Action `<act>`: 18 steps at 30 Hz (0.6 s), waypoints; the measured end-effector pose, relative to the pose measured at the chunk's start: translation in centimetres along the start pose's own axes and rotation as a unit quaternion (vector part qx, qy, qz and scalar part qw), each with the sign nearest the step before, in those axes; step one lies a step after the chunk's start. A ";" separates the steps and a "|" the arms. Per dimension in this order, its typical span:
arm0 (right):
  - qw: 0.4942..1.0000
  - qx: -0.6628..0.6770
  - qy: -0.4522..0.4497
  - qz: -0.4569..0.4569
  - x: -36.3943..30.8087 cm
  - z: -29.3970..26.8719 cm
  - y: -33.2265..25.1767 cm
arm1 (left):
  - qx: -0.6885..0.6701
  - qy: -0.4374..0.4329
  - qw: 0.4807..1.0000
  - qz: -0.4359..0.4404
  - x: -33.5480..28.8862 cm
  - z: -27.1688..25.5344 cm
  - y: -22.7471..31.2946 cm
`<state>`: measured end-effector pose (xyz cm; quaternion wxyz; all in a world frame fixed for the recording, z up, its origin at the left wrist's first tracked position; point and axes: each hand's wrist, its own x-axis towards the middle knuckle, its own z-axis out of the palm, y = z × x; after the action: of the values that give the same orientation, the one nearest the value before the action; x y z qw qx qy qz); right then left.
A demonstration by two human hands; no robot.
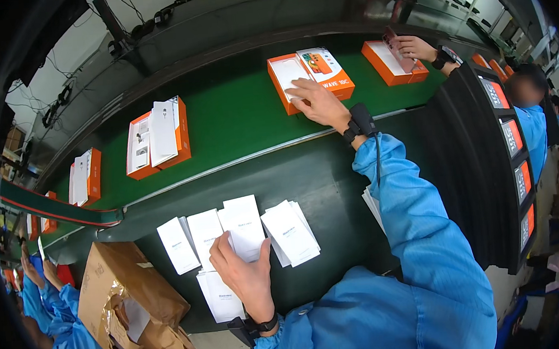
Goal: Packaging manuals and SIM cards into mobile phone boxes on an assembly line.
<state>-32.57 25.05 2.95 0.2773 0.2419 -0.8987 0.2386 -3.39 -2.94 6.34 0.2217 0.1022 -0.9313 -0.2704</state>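
On the dark green workbench (332, 187), the left hand (244, 277) has its thumb and fingers parted, straddling the near end of a white booklet (242, 219) in the group near the front edge; whether they grip it cannot be told. That booklet's long axis runs away from the body, toward the metal strip (239, 159) along the green belt's near edge.

Across the strip, ahead of the booklet and to its right, the open orange box base (286, 69) sits on the belt, its orange lid (341, 79) against its right side. The right hand is nearer to it: that right hand (320, 103) lies over the base's near part, fingers somewhat spread, any pinch unclear. Farther right, a co-worker's hand (416, 48) holds a smartphone (395, 46) over another orange box (375, 64).
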 end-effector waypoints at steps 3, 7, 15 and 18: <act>0.994 0.008 -0.101 0.044 1.4 -1.0 -0.7 | 0.029 -0.013 0.997 -0.064 0.0 -0.9 0.0; 0.995 -0.045 -0.074 0.051 4.7 -0.4 -3.9 | 0.030 -0.033 0.998 -0.032 0.6 -0.7 -0.6; 0.996 0.027 -0.050 0.074 11.7 10.6 -22.7 | -0.046 -0.051 0.989 -0.129 0.6 -2.8 -2.9; 0.997 -0.061 -0.044 0.026 12.7 14.2 -21.4 | -0.156 -0.049 0.966 -0.199 1.6 -4.9 -2.4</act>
<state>-35.17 -3.23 6.66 0.2455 0.2109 -0.9289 0.1798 -2.35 -7.64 9.29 0.1305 0.2362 -0.8482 -0.4559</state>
